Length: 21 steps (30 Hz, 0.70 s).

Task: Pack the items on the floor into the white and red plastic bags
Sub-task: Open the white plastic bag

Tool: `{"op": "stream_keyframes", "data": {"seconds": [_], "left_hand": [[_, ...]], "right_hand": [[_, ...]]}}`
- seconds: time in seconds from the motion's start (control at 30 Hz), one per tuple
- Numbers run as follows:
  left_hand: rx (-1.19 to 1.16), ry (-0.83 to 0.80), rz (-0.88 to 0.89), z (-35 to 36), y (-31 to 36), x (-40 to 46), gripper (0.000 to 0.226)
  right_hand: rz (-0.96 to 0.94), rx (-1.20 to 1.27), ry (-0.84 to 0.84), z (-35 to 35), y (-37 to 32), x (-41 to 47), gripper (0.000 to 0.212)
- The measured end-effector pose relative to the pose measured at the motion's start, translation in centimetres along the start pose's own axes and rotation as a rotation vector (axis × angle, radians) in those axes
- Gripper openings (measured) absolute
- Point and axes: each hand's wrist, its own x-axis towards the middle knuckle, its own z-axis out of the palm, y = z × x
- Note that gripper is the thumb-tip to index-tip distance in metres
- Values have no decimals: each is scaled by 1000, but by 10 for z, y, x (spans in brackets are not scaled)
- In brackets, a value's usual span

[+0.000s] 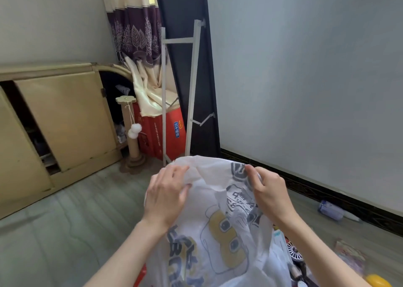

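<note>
Head camera, looking down at the floor: a person's two bare hands hold up one white plastic bag [220, 227] printed with a yellow-and-grey cartoon figure and grey lettering. The left hand [165, 197] grips the bag's upper edge on the left, fingers [176, 171] curled over the crumpled film; the right hand [270, 193] pinches the upper edge on the right, fingertips closed on the plastic. The bag hangs between the forearms, in front of the person and above the grey wood-look floor [65, 217]. A sliver of red plastic [140, 275], possibly the red bag, peeks from under the white bag's lower left. To the lower right several small items lie on the floor, partly hidden: a round white vented gadget [293, 251], a yellow object [378, 281] at the frame edge, and a white-and-blue tube [333, 210] near the dark skirting. Open floor spreads to the left, bounded by a beige cabinet [65, 116]. Beyond stand one cardboard scratching post [130, 131], one red carton [168, 129] and one white metal rack [178, 86].
</note>
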Motion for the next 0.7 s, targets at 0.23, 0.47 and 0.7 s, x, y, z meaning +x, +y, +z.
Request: {"op": "stream_keyframes", "data": {"seconds": [0.23,0.47,0.7], "left_hand": [[-530,56,-196,-24,-22,7,10],[-596,-95,-192,-25,5,10,21],[-740,-51,-184,-32,27,14,14]], "right_hand": [[268,-186,-13,-24,53,4,53],[49,-5,-151,-5,31,-9,44],[-214,78,-179,36,-8,-24,16]]}}
